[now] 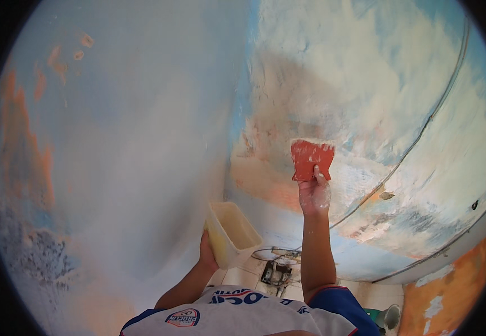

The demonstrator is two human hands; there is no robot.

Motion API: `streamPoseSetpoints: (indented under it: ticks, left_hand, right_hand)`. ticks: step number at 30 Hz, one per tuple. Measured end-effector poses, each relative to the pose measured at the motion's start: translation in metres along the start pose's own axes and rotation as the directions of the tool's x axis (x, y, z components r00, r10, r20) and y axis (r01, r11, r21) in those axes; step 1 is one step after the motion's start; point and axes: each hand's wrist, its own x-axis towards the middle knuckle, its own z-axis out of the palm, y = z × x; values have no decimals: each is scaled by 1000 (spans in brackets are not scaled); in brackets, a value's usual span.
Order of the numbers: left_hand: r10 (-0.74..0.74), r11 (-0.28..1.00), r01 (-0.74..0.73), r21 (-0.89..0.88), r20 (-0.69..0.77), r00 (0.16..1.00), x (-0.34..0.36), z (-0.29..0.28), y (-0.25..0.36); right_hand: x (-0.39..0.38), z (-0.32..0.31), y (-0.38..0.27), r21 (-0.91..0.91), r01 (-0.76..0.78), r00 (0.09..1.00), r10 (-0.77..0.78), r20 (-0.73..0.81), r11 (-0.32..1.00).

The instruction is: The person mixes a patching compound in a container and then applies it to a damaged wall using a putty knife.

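In my right hand is a red putty spreader, smeared with pale filler and raised against the patchy wall. My thumb presses on its face, and whitish filler coats my fingers and palm. A line of filler shows along the spreader's upper edge. Lower and to the left, my left hand grips a cream plastic tub by its side. The tub is rectangular and tilted, its opening turned partly toward me. Its inner walls look smeared; the bottom is hard to make out.
A wall corner runs down between two walls with blue, white and orange patches. A cable curves across the right wall. Below, a dark box with wires sits on the tiled floor. A green and grey object stands at lower right.
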Motion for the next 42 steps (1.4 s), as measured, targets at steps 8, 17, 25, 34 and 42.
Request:
streamPoseSetpoints:
  ticks: [8, 17, 25, 34, 42]
  left_hand:
    - [-25, 1000, 26, -16, 85, 996, 7, -4, 8]
    - [-27, 999, 29, -41, 41, 999, 34, 9, 8]
    - [-152, 988, 153, 2, -47, 987, 50, 13, -7]
    - [-423, 900, 425, 96, -40, 905, 26, 36, -101]
    - [-596, 795, 593, 130, -18, 803, -21, 71, -268]
  right_hand:
    - [69, 62, -34, 19, 109, 979, -111, 174, 994]
    - [78, 75, -14, 110, 16, 976, -40, 216, 994]
    - [-18, -18, -23, -18, -18, 999, 19, 47, 1000]
    - [-211, -124, -103, -86, 4, 837, -51, -545, 996]
    - [-342, -196, -233, -241, 117, 689, -254, -679, 963]
